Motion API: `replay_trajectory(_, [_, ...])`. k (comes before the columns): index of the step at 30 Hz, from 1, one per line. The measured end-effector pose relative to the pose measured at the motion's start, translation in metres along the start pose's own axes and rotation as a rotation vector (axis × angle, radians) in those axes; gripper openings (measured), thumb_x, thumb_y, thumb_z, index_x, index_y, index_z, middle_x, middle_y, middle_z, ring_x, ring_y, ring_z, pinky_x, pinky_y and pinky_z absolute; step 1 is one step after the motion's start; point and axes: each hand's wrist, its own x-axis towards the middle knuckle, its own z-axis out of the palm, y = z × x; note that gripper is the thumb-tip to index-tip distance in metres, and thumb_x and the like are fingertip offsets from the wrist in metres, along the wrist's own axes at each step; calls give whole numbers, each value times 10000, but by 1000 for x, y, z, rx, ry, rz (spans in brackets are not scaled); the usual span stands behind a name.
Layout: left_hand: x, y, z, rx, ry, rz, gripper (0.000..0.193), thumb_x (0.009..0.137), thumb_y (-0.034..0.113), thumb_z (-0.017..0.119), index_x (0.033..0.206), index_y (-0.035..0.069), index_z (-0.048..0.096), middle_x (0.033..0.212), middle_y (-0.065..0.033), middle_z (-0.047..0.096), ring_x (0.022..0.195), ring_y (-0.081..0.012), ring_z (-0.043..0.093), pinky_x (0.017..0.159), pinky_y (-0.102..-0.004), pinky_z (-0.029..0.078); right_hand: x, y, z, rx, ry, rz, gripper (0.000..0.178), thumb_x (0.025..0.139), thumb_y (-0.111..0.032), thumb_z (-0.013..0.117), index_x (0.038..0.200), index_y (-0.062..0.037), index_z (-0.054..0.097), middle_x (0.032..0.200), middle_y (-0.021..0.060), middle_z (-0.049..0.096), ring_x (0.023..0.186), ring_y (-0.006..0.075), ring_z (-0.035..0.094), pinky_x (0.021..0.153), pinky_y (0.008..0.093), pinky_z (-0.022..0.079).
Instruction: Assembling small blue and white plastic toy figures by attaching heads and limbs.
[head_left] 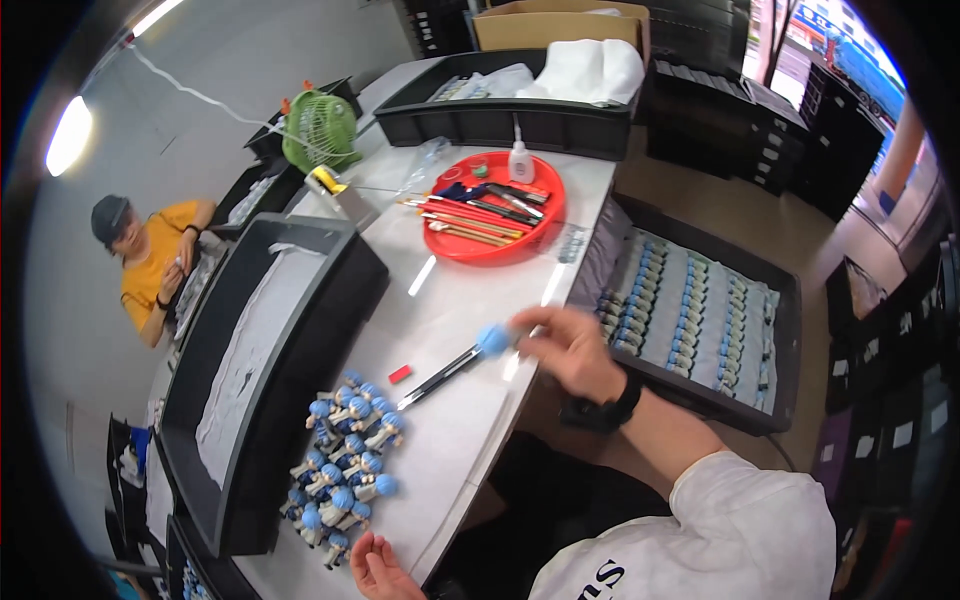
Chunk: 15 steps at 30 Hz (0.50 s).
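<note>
In the head view, a small, glossy-looking figurine with a round blue head (492, 340) was pinched between the thumb and fingers of the right hand (570, 348), above a slim black-and-silver knife (440, 377); the exact contact was blurred. The left hand (382, 572) was loosely curled, with nothing seen in it, beside a cluster of similar blue-headed figurines (340, 472). The held piece was judged light, stiff and slightly slippery, best gripped by the torso, its thin limbs being spared as fragile.
</note>
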Motion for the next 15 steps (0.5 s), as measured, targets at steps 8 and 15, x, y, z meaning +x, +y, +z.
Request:
replay_trajectory(8, [5, -3, 1, 7, 19, -8, 190, 874, 15, 439, 1049, -42, 487, 1050, -150, 533, 969, -232, 519, 883, -319, 424, 31, 100, -231, -581, 565, 164, 209, 723, -74, 635, 912, 4, 594, 809, 89, 620, 723, 147, 592, 651, 283, 489])
replay_trajectory(15, [4, -3, 1, 2, 37, 1, 195, 867, -16, 426, 1051, -43, 484, 1049, -152, 530, 965, -232, 517, 880, -319, 428, 17, 156, -276, -1234, 455, 579, 241, 690, -87, 646, 916, -8, 618, 883, 173, 616, 841, 314, 586, 748, 391, 478])
